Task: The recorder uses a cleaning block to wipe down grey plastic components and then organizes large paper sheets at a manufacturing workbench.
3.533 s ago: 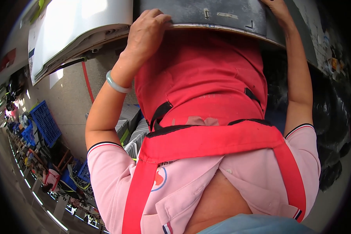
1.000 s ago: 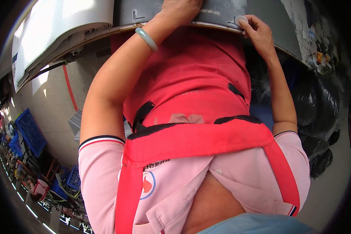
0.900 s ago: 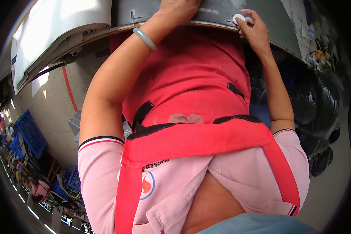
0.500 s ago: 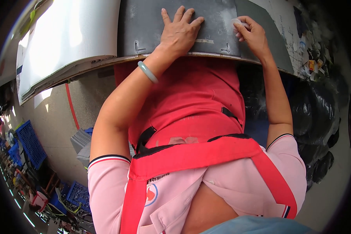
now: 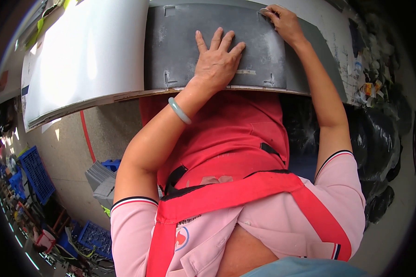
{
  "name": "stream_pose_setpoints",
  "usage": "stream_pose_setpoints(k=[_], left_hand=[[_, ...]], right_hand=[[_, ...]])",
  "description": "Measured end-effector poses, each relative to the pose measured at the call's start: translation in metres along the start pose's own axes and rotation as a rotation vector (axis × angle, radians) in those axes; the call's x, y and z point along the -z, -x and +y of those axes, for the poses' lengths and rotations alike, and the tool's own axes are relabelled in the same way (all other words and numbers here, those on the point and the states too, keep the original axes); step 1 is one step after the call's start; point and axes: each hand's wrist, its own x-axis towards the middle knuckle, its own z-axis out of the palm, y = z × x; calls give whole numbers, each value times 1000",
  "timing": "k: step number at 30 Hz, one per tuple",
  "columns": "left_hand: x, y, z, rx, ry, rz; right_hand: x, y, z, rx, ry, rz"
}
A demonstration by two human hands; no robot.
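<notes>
My left hand [image 5: 217, 62] lies flat with spread fingers on a dark grey board [image 5: 180, 44]. The board has L-shaped slots at its near corners, a square notch at the far left, pale powdery smears and a short strip of tape. At its far right corner, my right hand [image 5: 286, 25] pinches a small flat whitish disc [image 5: 264, 10] between thumb and fingers. The disc's edge is at the corner slot; whether it touches the surface I cannot tell. Under the board's right side shows a dark grey-green sheet [image 5: 316, 60].
A thick stack of white sheets [image 5: 85, 55] curves along the table's left. Black plastic bags [image 5: 376, 138] bulge at the right, below scraps [image 5: 370, 87] on the table edge. Blue crates [image 5: 37, 173] and grey folded pieces [image 5: 100, 180] stand on the floor at left.
My right hand has moved away from me with the disc, along the board's right edge to its far corner. The table sits lower in view, showing the board's far edge. My left hand stays flat.
</notes>
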Motion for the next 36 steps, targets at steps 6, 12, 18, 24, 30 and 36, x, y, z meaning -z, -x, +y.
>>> stream_pose_setpoints(k=[6, 12, 18, 24, 30, 36], left_hand=[[2, 5, -1, 28, -15, -4], [1, 6, -1, 47, -43, -10], [4, 5, -2, 45, -25, -20], [2, 6, -1, 47, -46, -24], [2, 9, -3, 43, -65, -19], [-2, 4, 1, 39, -11, -9]], right_hand=[[7, -6, 2, 136, 572, -121], [8, 3, -14, -512, 185, -77], [-3, 1, -28, -569, 174, -33], [9, -18, -36, -548, 212, -221], [-71, -59, -122, -308, 180, -245], [-152, -89, -120, 291, -18, -212]])
